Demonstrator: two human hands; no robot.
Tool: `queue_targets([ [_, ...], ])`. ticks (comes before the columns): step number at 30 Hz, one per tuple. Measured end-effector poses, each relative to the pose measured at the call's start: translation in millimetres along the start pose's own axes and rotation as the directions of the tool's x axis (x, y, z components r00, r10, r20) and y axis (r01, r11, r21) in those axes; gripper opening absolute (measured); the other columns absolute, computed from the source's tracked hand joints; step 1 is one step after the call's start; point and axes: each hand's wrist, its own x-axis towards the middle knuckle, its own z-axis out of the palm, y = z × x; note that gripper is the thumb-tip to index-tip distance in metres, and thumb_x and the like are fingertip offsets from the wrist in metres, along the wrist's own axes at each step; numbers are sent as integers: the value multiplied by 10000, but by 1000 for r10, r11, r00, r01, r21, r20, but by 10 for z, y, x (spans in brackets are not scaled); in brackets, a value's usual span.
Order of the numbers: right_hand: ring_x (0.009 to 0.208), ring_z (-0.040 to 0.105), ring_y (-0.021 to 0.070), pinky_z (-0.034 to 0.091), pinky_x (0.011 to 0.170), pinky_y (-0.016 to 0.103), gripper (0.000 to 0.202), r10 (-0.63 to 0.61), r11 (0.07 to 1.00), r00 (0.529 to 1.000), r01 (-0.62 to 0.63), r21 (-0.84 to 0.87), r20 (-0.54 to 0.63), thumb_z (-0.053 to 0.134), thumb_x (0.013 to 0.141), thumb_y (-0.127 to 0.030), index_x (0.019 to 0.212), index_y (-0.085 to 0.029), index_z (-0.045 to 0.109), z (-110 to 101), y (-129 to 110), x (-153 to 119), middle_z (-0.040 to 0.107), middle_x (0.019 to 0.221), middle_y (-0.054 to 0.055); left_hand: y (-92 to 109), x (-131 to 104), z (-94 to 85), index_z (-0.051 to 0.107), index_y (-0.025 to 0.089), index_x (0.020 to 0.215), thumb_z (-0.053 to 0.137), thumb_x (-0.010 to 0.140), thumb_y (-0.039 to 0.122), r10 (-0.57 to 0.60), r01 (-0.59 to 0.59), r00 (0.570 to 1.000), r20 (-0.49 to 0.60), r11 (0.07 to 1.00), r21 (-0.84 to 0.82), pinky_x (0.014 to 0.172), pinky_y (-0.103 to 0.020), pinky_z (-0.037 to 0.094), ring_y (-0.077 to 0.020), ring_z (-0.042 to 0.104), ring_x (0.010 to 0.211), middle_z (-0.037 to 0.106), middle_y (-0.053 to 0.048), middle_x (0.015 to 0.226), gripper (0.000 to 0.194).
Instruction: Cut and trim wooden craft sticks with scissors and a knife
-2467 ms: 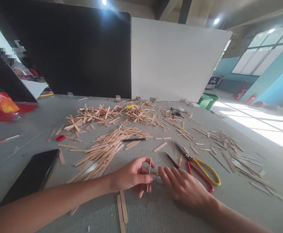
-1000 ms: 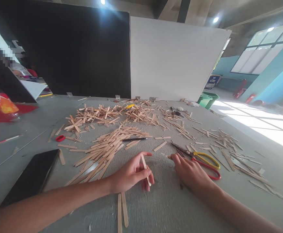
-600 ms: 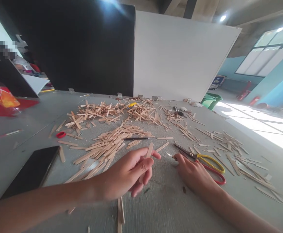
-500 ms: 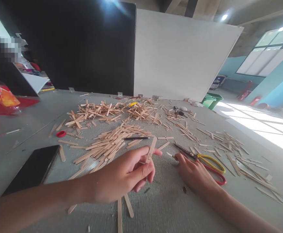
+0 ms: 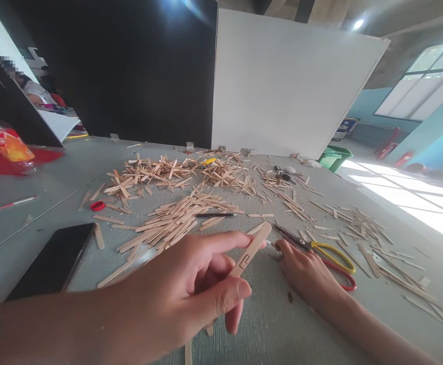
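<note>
My left hand (image 5: pixel 202 289) is closed around a wooden craft stick (image 5: pixel 252 249), held tilted above the table with its rounded end up and to the right. A dark, angular line marks the stick's face. My right hand (image 5: pixel 301 266) rests on the table, its fingers curled round a craft knife (image 5: pixel 269 243); only the small pale blade tip shows, near the held stick. Directly beside that hand lie scissors (image 5: pixel 333 256) with one yellow and one red handle. A pile of craft sticks (image 5: pixel 175 218) and a black pen (image 5: pixel 215 215) lie beyond my left hand.
A black phone (image 5: pixel 54 258) lies at the left, near a red ring (image 5: pixel 97 206). Farther left stands a drink bottle (image 5: pixel 8 144). Heaped sticks (image 5: pixel 152 170) spread along the back, and wood scraps (image 5: pixel 366 223) lie at the right. Upright black and white boards (image 5: pixel 282 86) close off the far side.
My left hand has come closer to the camera, and the stick's upper end has shifted right and tilted more. The right hand has barely moved.
</note>
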Motion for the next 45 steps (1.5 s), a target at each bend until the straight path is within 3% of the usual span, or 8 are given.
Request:
queue_targets([
  [9,532,688,222,240,519,301,247,1,1000,1000,-1,18,9,351,911,-34,1065,-193,461,-36,-2,17,699,709,26,-64,-18,30,352,282,1615,550,1012,607,2,-3,1000,21,1000,31,617,-310,462,-213,672,740,736,-27,819,713],
  [16,520,684,224,229,515,297,246,5,1000,1000,-6,24,13,349,916,-34,1072,-188,462,-47,-11,14,713,730,38,38,3,22,342,311,1609,584,992,609,-76,78,994,76,997,-22,515,-250,383,-129,465,567,707,2,784,727],
  [22,513,666,217,224,505,294,234,9,1000,1000,-10,26,15,354,912,-37,1041,-195,468,-45,-10,22,684,701,21,10,-33,45,370,319,1582,632,977,597,-113,118,992,46,987,-107,464,-224,349,-117,445,532,717,-2,763,715],
  [28,566,668,218,361,491,295,276,-6,999,1000,5,40,6,341,968,-52,1152,-161,516,-19,8,-3,702,831,69,26,-6,16,399,300,1575,631,988,573,-112,119,990,85,989,-84,429,-212,332,-89,385,475,741,-15,817,688],
  [33,779,735,219,561,631,309,496,9,988,991,13,157,-137,323,1055,-85,1530,-186,425,-196,-39,29,726,1120,152,113,107,-56,728,209,1201,590,1031,519,-105,105,989,102,994,4,408,-208,288,-53,369,423,718,-16,757,379],
  [37,756,749,208,586,676,290,373,191,955,943,-114,273,-273,413,1096,-212,1451,-209,527,-467,-179,90,789,1048,127,83,185,-94,708,175,948,540,1061,480,-7,8,1000,-12,994,111,429,-192,323,-51,415,467,692,-10,770,366],
  [41,462,554,133,495,518,237,220,363,859,908,-238,453,-211,448,1088,-298,1278,-237,540,-613,-317,86,717,710,-22,-9,229,-113,582,224,1258,515,1072,476,-33,36,998,-51,997,66,426,-180,373,-72,486,493,708,-4,847,320],
  [45,438,508,106,462,503,232,197,356,711,933,-234,663,-52,444,1087,-312,1273,-265,490,-686,-483,44,733,754,-34,-95,251,-108,417,271,1426,457,1096,494,-56,63,996,-74,993,97,433,-176,381,-73,501,482,724,9,853,401],
])
